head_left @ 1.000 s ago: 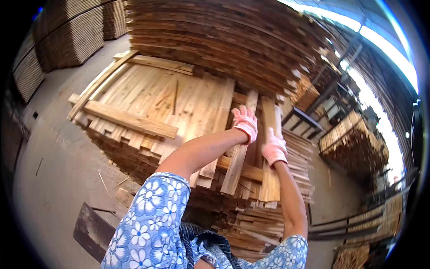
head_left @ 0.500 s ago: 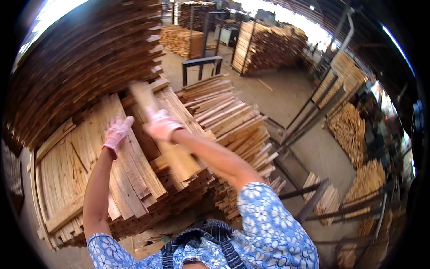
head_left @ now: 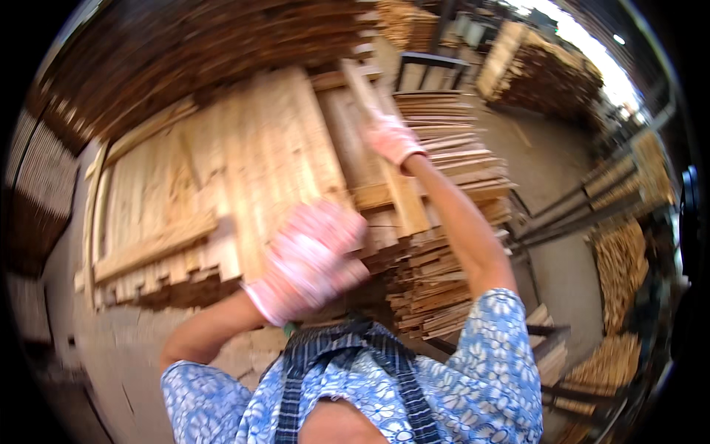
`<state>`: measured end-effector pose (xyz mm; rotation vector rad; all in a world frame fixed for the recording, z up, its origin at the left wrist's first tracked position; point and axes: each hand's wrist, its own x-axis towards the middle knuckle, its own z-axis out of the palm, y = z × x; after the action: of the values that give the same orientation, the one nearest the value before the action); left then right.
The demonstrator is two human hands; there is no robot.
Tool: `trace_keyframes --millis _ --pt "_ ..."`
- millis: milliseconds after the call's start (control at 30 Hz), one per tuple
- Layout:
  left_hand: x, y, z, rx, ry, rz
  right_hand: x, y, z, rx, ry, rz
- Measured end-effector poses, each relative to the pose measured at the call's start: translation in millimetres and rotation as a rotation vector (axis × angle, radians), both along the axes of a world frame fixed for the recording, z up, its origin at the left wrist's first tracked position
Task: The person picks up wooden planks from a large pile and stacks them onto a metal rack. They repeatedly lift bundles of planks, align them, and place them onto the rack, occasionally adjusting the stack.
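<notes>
My right hand (head_left: 392, 140), in a pinkish-white glove, is closed around a narrow wooden board (head_left: 405, 203) at the right end of the stack. That board lies lengthwise away from me, slightly tilted. My left hand (head_left: 310, 255), gloved alike, is raised in front of the stack's near edge; motion smears its fingers. Under and beyond it, pale planks (head_left: 251, 148) lie side by side on top of the stack. A gap between these planks and the board at my right hand shows a lower layer of wood.
A tall stack of dark-edged boards (head_left: 222, 44) stands behind the planks. Loose thin slats (head_left: 444, 133) are piled to the right, near a black metal frame (head_left: 433, 59). More stacked timber (head_left: 547, 74) stands at the far right.
My left hand has come off the planks toward me and is blurred. My right hand and its board have shifted right along the stack. The view has turned, and the planks lie closer together.
</notes>
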<state>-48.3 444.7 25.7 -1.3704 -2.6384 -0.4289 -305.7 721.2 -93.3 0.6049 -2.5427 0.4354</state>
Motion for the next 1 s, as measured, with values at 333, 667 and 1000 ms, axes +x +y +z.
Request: trace_keyframes --millis 333,667,1000 --pt "23 6 -138 0.134 0.729 0.426 36 -144 32 -0.344 -0.566 -0.063" --pt "-17 -2 -124 0.081 0.608 0.402 106 2 102 0.396 -0.689 0.084" --pt "19 19 -116 0.334 0.299 -0.040 163 36 36 0.139 -0.681 -0.098"
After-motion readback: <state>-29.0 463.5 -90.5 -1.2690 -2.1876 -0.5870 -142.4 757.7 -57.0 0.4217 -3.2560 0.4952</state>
